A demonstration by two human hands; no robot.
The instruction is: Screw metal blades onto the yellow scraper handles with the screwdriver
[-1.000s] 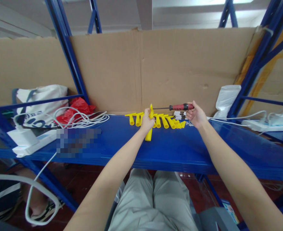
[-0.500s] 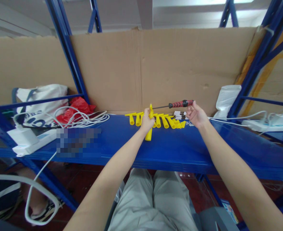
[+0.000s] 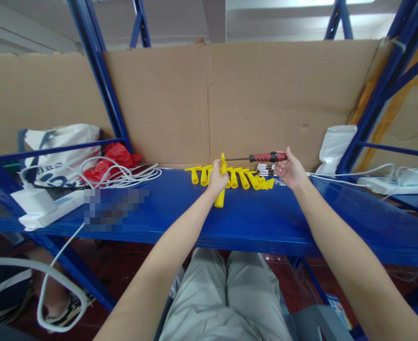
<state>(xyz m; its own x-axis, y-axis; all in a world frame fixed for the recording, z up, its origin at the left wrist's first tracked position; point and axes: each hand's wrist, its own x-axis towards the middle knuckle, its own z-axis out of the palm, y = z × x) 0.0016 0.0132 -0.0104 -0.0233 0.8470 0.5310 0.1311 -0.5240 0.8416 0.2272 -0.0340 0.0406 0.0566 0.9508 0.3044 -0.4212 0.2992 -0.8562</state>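
Note:
My left hand (image 3: 217, 178) is closed round a yellow plastic part (image 3: 219, 199) with a hollow tube-like lower end, held upright over the bench. My right hand (image 3: 289, 169) grips the end of a red and black screwdriver (image 3: 265, 157) between its fingers. The screwdriver lies level, and its shaft reaches left to the top of the yellow part; whether a screw sits at the tip is too small to see. Behind my left hand, several similar yellow parts (image 3: 244, 180) lie in a row. Small yellow pieces (image 3: 264, 183) are heaped at the row's right end.
White-and-dark strips (image 3: 265, 170) and tiny bits lie beside the row. On the left are a white cable coil (image 3: 137, 176), a red bag (image 3: 118, 161) and a power strip (image 3: 52, 213). A cardboard sheet (image 3: 265, 94) stands behind the blue bench (image 3: 258, 218). A person's foot shows below left.
The screwdriver handle has turned a little in my right hand, and its end now sits slightly lower. My left hand and the yellow part have stayed in place.

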